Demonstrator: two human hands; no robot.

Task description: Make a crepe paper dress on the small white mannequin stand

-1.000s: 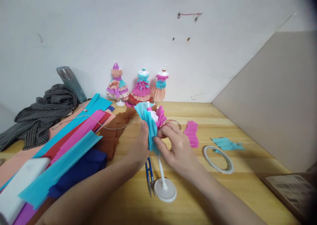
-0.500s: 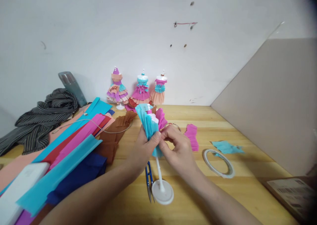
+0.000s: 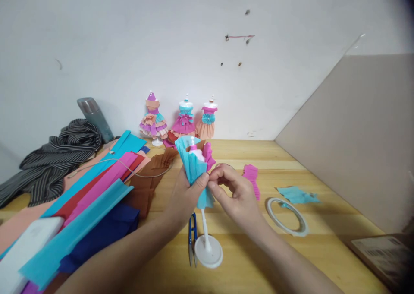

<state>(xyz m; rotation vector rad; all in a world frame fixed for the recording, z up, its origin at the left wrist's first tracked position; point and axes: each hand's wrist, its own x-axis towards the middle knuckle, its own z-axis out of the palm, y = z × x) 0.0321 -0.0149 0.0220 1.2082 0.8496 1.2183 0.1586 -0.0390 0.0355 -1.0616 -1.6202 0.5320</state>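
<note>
A small white dress-form stand [image 3: 209, 251] rises from the table in front of me, its body wrapped in pleated turquoise crepe paper [image 3: 196, 168]. My left hand [image 3: 186, 194] is closed round the wrapped body, thumb pressing on the paper's front. Pink crepe paper [image 3: 209, 156] and a bit of brown show at the right side of the form. At the paper's right edge, the thumb and forefinger of my right hand [image 3: 233, 190] are pinched together; whatever lies between them is too small to make out. Blue thread snips [image 3: 192, 240] lie beside the stand's base.
Three dressed miniature forms [image 3: 186, 119] stand by the wall. Crepe sheets [image 3: 77, 225], a white box-like object [image 3: 30, 251], striped cloth [image 3: 61, 156] and a bottle [image 3: 95, 117] fill the left. A tape roll [image 3: 287, 217], turquoise scrap [image 3: 299, 194] and pink piece [image 3: 251, 179] lie right.
The stand's base has shifted slightly left beside the snips. My right hand has drawn back a little from the paper, still pinched; my left keeps its hold.
</note>
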